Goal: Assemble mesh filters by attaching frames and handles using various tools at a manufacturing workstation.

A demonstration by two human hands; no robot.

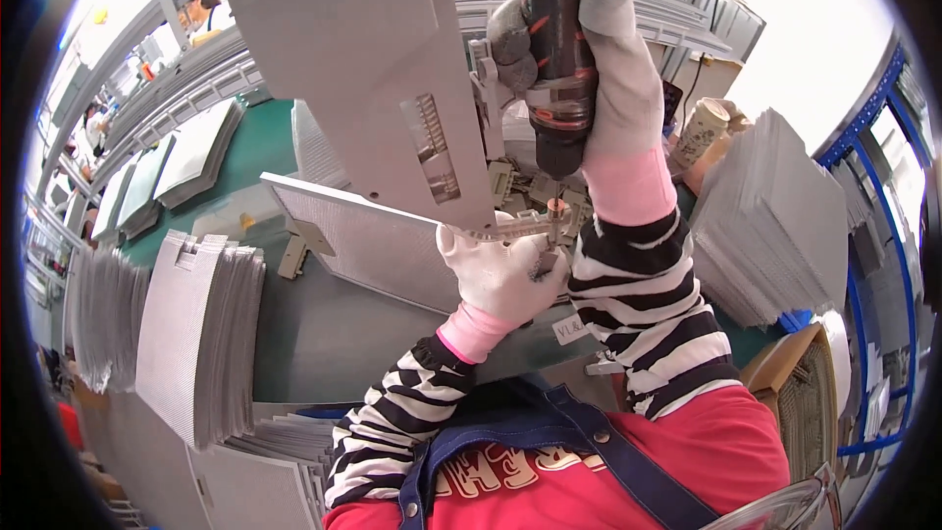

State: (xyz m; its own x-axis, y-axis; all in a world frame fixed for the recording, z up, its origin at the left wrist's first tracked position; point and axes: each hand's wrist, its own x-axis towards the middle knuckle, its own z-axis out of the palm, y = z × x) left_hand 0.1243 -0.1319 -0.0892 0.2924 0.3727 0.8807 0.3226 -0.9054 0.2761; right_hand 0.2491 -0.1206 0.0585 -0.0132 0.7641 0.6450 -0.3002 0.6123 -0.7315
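Observation:
My right hand (623, 79), in a white glove with a pink cuff, grips a black electric screwdriver (559, 39) with orange marks. The tool stands upright, chuck down, and its bit (556, 211) reaches to the fingertips of my left hand (502, 270). That gloved hand is closed at the right end of a white-framed mesh panel (378, 250), its fingers bunched under the bit; what they pinch is hidden. Behind them lies a heap of small beige plastic pieces (530, 191). Beside the screwdriver rises a tall grey machine housing (353, 49) with a slot.
Stacks of flat mesh sheets stand at the left (191, 334) and right (770, 216). More sheets (201, 152) lie on the green tabletop (265, 137). A patterned can (702, 128) and an open cardboard box (795, 383) are at the right, near blue shelving (863, 294).

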